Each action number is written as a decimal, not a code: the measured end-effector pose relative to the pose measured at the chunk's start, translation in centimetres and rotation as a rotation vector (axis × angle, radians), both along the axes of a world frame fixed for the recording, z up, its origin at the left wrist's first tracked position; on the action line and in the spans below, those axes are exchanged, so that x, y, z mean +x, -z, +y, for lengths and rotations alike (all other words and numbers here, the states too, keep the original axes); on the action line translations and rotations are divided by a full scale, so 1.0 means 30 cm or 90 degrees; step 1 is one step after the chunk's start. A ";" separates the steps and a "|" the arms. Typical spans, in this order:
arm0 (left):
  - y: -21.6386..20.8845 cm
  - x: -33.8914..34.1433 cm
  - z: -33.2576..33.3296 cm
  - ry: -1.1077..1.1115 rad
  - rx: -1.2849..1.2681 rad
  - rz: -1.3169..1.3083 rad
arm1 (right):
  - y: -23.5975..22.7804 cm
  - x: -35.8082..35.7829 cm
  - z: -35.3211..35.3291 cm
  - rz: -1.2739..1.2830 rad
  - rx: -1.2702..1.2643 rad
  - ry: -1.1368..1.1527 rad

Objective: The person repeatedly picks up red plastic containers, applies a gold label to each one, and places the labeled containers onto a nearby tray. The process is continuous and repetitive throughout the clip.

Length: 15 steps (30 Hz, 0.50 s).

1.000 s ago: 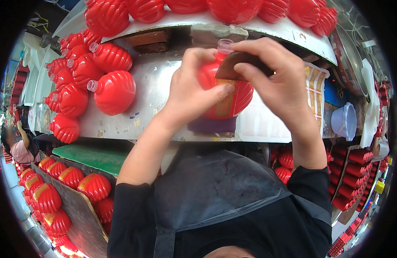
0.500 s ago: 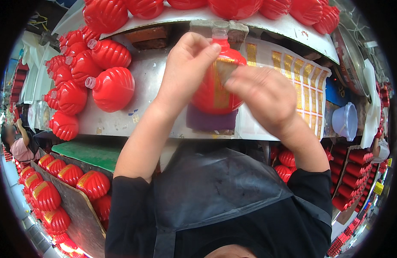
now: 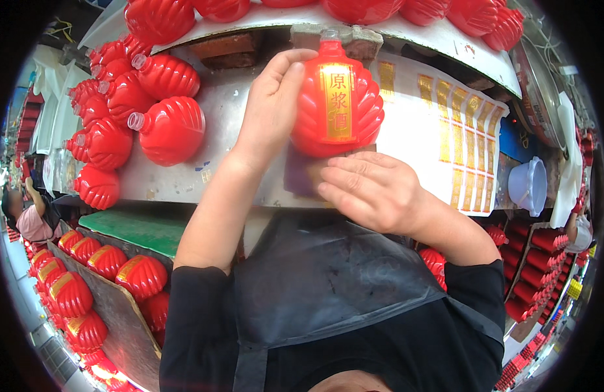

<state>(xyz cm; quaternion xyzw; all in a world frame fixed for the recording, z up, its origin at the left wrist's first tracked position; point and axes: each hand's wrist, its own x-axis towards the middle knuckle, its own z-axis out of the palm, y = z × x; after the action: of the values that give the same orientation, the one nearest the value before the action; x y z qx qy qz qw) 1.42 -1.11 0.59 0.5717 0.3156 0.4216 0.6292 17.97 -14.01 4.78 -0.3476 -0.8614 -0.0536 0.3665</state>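
A red ribbed plastic bottle (image 3: 370, 108) with a clear neck lies flat before me, a gold label down its middle. My left hand (image 3: 274, 98) is closed on the bottle's left shoulder, its fingertips near the neck. Just below the bottle's base, my right hand (image 3: 375, 191) lies over a purple cloth (image 3: 297, 171). Its fingers are together on a thin brownish flat piece (image 3: 363, 149), mostly hidden beneath them. To the right is a white sheet (image 3: 406, 157) bearing rows of gold labels (image 3: 444, 140).
Several red bottles (image 3: 172, 130) lie at the table's left; more stand on a raised white shelf (image 3: 475, 59). A pale blue bucket (image 3: 528, 185) is at the right. Labelled bottles (image 3: 142, 277) fill a crate at lower left. Another person (image 3: 31, 215) is at far left.
My right hand has moved down from the label to below the bottle's base, uncovering the label. My left hand has shifted from the bottle's neck onto its left shoulder.
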 end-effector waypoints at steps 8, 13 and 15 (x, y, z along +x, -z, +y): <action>0.071 -0.007 -0.135 -0.117 0.167 0.101 | 0.041 0.088 -0.034 0.018 0.011 0.056; 0.117 -0.012 -0.161 -0.163 0.244 0.118 | 0.063 0.068 -0.091 0.109 -0.057 0.088; 0.128 -0.012 -0.163 -0.180 0.286 0.139 | 0.063 0.078 -0.078 0.189 -0.072 0.181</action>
<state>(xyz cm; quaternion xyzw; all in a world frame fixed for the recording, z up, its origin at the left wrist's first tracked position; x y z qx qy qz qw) 1.05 -6.01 -3.26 0.6889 0.3569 0.5003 0.3843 20.30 -16.35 2.90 -0.4896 -0.7421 -0.0048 0.4578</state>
